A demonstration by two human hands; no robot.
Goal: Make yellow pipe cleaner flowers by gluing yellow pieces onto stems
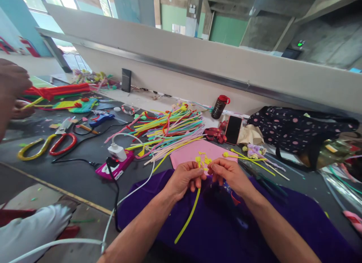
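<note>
Left hand (189, 180) grips yellow stem (192, 214); right hand (223, 173) beside.

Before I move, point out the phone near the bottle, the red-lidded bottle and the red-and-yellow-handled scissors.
Phone (233, 130): head view, middle of its dark screen.
Bottle (218, 109): head view, dark body below the lid.
Scissors (61, 130): head view, metal near the pivot.

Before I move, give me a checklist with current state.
1. Left hand gripping the yellow-green stem: ok.
2. Piece pinched in right hand: cannot tell, fingertips hide it.
3. Scissors away from both hands: ok, left side of the table.
4. White cable away from left forearm: not ok, runs right up to it.
5. Phone away from both hands: ok, lies beyond them.
</note>
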